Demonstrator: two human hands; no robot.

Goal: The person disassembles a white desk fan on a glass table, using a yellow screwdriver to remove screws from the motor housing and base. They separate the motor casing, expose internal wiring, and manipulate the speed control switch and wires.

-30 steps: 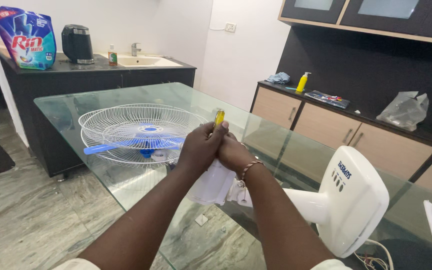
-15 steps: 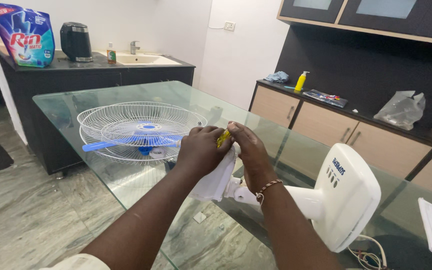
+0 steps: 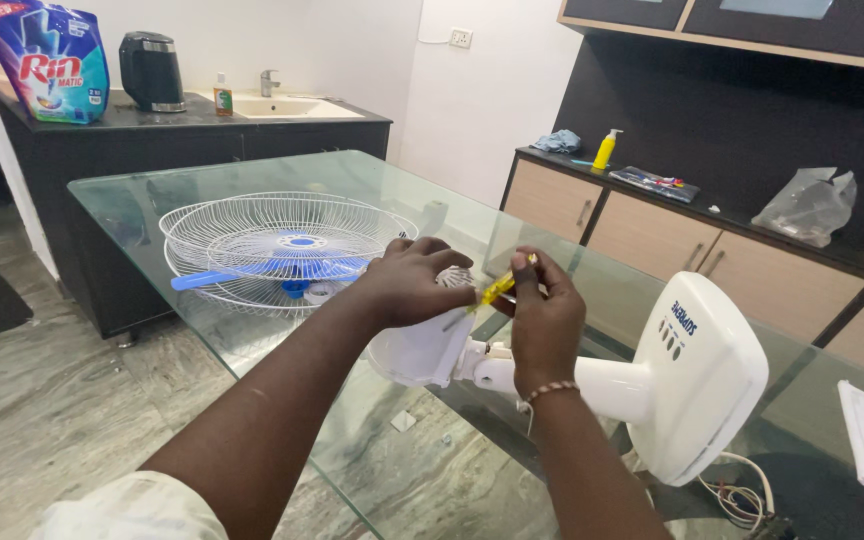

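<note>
Left hand [image 3: 414, 280] gripping white plastic fan motor [image 3: 422, 345] steady; right hand [image 3: 544, 315] pinching small yellow screwdriver [image 3: 498, 289] against it, near glass table [image 3: 122, 205] edge.

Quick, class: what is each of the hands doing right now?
Left hand: closed over the white plastic fan motor housing.
Right hand: closed on the slim yellow-handled screwdriver.

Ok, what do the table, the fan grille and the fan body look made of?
Table: clear glass, since the floor shows through it. Fan grille: thin white wire, probably coated metal. Fan body: smooth white moulded plastic, by its look.
</note>
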